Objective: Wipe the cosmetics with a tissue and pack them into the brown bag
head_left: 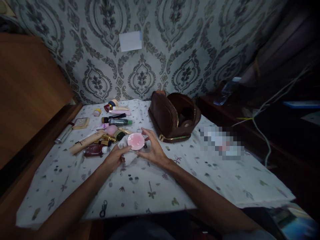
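Note:
Between my two hands is a small round pink dish-like piece with a pale rim (136,141), its face turned up; whether it is a compact or a jar lid I cannot tell. My left hand (115,157) pinches its near left edge, with a crumpled white wipe (129,158) bunched under and around it. Curved around its right side, my right hand (154,148) steadies it between thumb and fingers. Just left lie a dark round jar (119,135), a pink makeup sponge (112,130) and a gold tube (109,137).
Several cosmetics lie at left, including a beige tube (86,142), a dark red bottle (93,150) and a gold compact (81,123). Behind my right hand stands an unzipped brown leather bag (163,111). A blurred-out packet (222,143) lies right on the patterned cloth (140,196).

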Demonstrator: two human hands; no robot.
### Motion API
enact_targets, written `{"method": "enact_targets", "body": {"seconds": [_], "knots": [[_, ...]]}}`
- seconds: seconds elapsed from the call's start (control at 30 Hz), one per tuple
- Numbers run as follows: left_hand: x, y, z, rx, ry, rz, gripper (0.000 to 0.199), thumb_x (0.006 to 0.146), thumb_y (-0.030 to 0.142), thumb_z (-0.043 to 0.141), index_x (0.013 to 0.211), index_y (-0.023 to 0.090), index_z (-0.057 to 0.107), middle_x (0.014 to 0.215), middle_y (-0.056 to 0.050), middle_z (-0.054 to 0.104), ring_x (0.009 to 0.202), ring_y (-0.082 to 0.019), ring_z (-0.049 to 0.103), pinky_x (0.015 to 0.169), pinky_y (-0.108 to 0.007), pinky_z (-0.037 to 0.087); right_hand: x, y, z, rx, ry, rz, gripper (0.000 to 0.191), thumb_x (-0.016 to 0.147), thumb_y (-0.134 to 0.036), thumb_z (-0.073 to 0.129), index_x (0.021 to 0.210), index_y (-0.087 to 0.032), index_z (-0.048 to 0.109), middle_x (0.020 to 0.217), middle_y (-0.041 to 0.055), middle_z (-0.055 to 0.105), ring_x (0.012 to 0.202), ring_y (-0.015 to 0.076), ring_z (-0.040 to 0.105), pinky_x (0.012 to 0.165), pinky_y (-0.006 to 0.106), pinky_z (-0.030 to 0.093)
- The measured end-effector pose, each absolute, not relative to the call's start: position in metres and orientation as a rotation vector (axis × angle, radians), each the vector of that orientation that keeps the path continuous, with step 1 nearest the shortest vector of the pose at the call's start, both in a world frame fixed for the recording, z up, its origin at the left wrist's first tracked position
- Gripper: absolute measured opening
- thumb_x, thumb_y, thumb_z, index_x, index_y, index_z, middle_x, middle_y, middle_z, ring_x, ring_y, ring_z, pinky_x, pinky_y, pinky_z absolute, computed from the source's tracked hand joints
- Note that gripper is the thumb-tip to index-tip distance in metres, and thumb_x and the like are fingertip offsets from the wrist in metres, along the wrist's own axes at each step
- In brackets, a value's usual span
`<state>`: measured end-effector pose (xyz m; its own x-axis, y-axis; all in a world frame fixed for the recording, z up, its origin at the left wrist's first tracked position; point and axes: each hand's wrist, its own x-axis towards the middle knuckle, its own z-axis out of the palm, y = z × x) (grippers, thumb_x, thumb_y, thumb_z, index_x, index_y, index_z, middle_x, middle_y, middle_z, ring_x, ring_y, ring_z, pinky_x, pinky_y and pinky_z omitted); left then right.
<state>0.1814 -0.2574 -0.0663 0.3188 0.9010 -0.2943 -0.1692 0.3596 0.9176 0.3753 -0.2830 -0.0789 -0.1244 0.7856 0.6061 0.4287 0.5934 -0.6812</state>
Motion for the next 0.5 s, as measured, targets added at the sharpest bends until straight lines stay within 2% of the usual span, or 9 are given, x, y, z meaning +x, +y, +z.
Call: {"method": "enact_targets", "body": {"seconds": [0.1,0.2,0.33,0.5], "knots": [[0.182,-0.258,-0.064,0.920,0.999,0.854,0.054,0.050,0.038,0.091,0.093,0.016,0.066,0.070,0.003,0.068,0.045,-0.007,0.052,0.038,-0.018,0.035,0.376,-0.282,-0.082,-0.995,-1.763,0.397,0.094,0.073,-0.034,0.080,0.151,-0.026,0.029,0.138,0.0150,0.043,0.129,0.0314,0.044,0.103,0.050,0.045],[0.183,-0.261,-0.062,0.937,0.973,0.846,0.054,0.050,0.040,0.091,0.092,0.015,0.068,0.070,0.001,0.069,0.049,-0.009,0.056,0.043,-0.018,0.041,0.375,-0.281,-0.085,-0.998,-1.799,0.386,0.096,0.073,-0.038,0.081,0.152,-0.024,0.028,0.138,0.0154,0.044,0.129,0.0317,0.044,0.106,0.051,0.042],[0.183,-0.265,-0.061,0.968,0.953,0.841,0.060,0.050,0.043,0.091,0.099,0.014,0.069,0.081,-0.004,0.075,0.063,-0.015,0.066,0.057,-0.022,0.052,0.373,-0.282,-0.087,-1.014,-1.837,0.356,0.095,0.074,-0.041,0.080,0.152,-0.024,0.028,0.137,0.0148,0.047,0.128,0.0314,0.044,0.109,0.053,0.038],[0.183,-0.270,-0.060,1.023,0.950,0.813,0.062,0.057,0.046,0.089,0.109,0.018,0.069,0.092,-0.007,0.077,0.085,-0.025,0.072,0.074,-0.031,0.057,0.372,-0.286,-0.083,-0.999,-1.812,0.457,0.086,0.071,-0.039,0.081,0.146,-0.025,0.041,0.130,0.0117,0.051,0.124,0.0277,0.049,0.107,0.044,0.043]]}}
